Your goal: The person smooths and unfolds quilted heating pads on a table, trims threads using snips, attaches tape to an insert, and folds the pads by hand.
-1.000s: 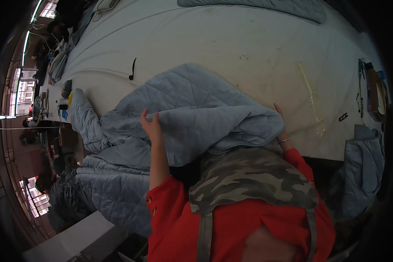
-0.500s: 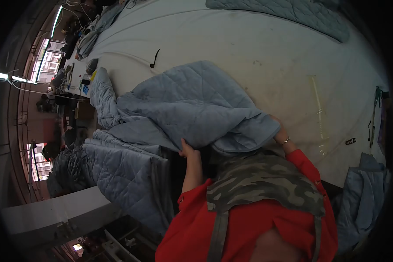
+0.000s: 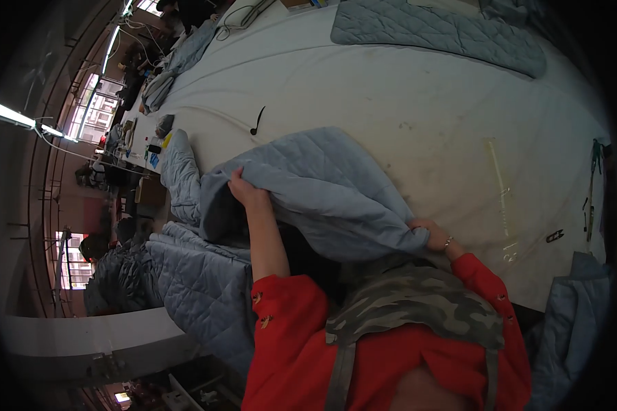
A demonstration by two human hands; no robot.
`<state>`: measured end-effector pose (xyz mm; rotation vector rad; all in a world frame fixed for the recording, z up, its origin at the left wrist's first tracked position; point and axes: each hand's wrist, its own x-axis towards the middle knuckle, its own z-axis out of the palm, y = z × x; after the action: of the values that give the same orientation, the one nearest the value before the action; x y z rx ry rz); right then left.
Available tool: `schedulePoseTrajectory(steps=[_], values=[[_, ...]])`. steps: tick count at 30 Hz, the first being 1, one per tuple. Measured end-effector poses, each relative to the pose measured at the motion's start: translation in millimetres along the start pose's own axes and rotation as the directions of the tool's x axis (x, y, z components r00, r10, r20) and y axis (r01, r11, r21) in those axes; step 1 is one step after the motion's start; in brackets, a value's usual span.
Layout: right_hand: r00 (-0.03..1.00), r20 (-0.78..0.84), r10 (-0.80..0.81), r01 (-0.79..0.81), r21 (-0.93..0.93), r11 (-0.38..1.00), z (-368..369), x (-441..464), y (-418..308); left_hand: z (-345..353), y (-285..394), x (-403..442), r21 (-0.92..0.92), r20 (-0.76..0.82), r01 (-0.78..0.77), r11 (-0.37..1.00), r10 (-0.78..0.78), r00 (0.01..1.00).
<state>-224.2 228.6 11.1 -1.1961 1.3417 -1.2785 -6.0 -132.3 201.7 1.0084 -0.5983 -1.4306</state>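
Quilt [image 3: 336, 185] is lying partly on table [image 3: 322, 85], near edge being held up, pinched in fingers of left hand [image 3: 249, 193] and right hand [image 3: 432, 235]. Tension is probably best being kept even, folds being eased flat.

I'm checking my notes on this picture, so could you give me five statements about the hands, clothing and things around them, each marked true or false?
1. The left hand holds the quilted fabric. True.
2. The right hand rests on the ruler. False: it holds the fabric, and the ruler lies apart from it.
3. A bracelet circles the right wrist. True.
4. The apron is plain white. False: it has a camouflage pattern.
5. Both sleeves are red. True.
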Motion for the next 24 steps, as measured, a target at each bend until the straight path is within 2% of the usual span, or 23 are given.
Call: schedulePoseTrajectory(steps=[1, 2, 3, 4, 5, 6, 7, 8, 9, 10, 11, 12, 13, 14, 15, 16, 17, 19, 20, 21, 22, 24], values=[[0.996, 0.077, -0.047, 0.052, -0.071, 0.996, 3.0, -0.7, 3.2, 35.8, 0.0, -21.5, 0.041, 0.07, -0.093, 0.995, 0.09, 0.993], [0.998, 0.06, -0.035, 0.04, -0.074, 0.996, 5.9, -0.5, 7.2, 61.5, -3.8, -44.7, 0.085, 0.249, -0.119, 0.989, 0.094, 0.964], [0.986, 0.119, -0.115, 0.131, -0.138, 0.982, 11.5, -2.0, 10.9, 81.2, -14.2, -67.5, 0.126, 0.424, -0.142, 0.982, 0.077, 0.903], [0.967, 0.179, -0.182, 0.216, -0.197, 0.956, 15.5, -6.5, 10.7, 97.2, -29.4, -90.7, 0.242, 0.56, -0.162, 0.957, -0.002, 0.828], [0.977, 0.147, -0.155, 0.183, -0.204, 0.962, 15.0, -10.2, 6.0, 108.2, -52.1, -113.0, 0.344, 0.677, -0.196, 0.918, -0.098, 0.73], [0.975, 0.195, -0.107, 0.147, -0.205, 0.968, 10.6, -11.0, -1.9, 116.2, -85.5, -136.8, 0.366, 0.802, -0.408, 0.837, -0.062, 0.594], [0.968, 0.245, -0.06, 0.113, -0.207, 0.972, 7.9, -13.1, -11.9, 114.8, -105.9, -165.1, 0.747, 0.649, -0.389, 0.538, -0.469, 0.599], [0.976, 0.216, -0.037, 0.085, -0.216, 0.973, 9.2, -14.8, -33.4, 117.1, -125.1, -197.3, 0.613, 0.784, -0.53, 0.587, -0.536, 0.313], [0.965, 0.215, 0.153, -0.082, -0.306, 0.948, 10.2, -15.8, -61.8, 112.5, -162.5, -216.1, 0.586, 0.71, -0.652, 0.481, -0.692, 0.129], [0.92, 0.201, 0.336, -0.241, -0.387, 0.89, 9.6, -20.3, -75.2, 102.4, -191.9, -237.4, 0.54, 0.619, -0.699, 0.469, -0.784, -0.048], [0.919, 0.179, 0.351, -0.264, -0.38, 0.886, 9.4, -25.6, -62.4, 90.6, -212.2, -253.9, 0.482, 0.49, -0.741, 0.467, -0.845, -0.213], [0.845, 0.326, 0.424, -0.227, -0.499, 0.836, 9.1, -28.7, -39.6, 79.7, -226.3, -262.2, 0.473, 0.481, -0.739, 0.48, -0.844, -0.24], [0.739, 0.451, 0.5, -0.165, -0.598, 0.784, 7.5, -32.7, -34.6, 70.3, -234.8, -269.9, 0.442, 0.468, -0.702, 0.559, -0.811, -0.351], [0.746, 0.432, 0.506, -0.191, -0.59, 0.785, 6.4, -46.3, -31.9, 60.9, -242.9, -275.8, 0.418, 0.447, -0.654, 0.631, -0.769, -0.457], [0.877, 0.3, 0.375, -0.241, -0.4, 0.884, 3.7, -60.2, -47.7, 60.8, -237.5, -276.6, 0.413, 0.43, -0.648, 0.639, -0.765, -0.48], [0.958, 0.12, 0.259, -0.233, -0.198, 0.952, -1.1, -73.1, -62.9, 66.2, -222.9, -270.2, 0.495, 0.498, -0.574, 0.653, -0.754, -0.428], [0.957, 0.103, 0.271, -0.248, -0.192, 0.949, -8.1, -82.9, -75.3, 72.1, -206.5, -262.1, 0.569, 0.557, -0.488, 0.662, -0.747, -0.364], [0.939, -0.015, 0.343, -0.344, -0.057, 0.937, -26.4, -93.5, -91.8, 81.6, -168.7, -240.3, 0.383, 0.849, -0.478, 0.79, -0.505, -0.154], [0.937, -0.023, 0.349, -0.35, -0.052, 0.935, -36.5, -95.4, -91.9, 85.1, -153.3, -220.1, 0.321, 0.911, -0.579, 0.749, -0.411, -0.027], [0.913, -0.217, 0.346, -0.321, 0.141, 0.937, -47.3, -96.3, -90.5, 84.0, -140.3, -197.1, 0.28, 0.954, -0.64, 0.715, -0.28, 0.105], [0.842, -0.398, 0.364, -0.245, 0.318, 0.916, -58.1, -95.8, -90.9, 82.3, -127.0, -176.5, 0.294, 0.953, -0.683, 0.669, -0.156, 0.259], [0.625, -0.714, 0.318, -0.295, 0.161, 0.942, -81.7, -80.5, -100.7, 67.2, -119.4, -126.4, 0.343, 0.878, -0.693, 0.635, 0.045, 0.476]])
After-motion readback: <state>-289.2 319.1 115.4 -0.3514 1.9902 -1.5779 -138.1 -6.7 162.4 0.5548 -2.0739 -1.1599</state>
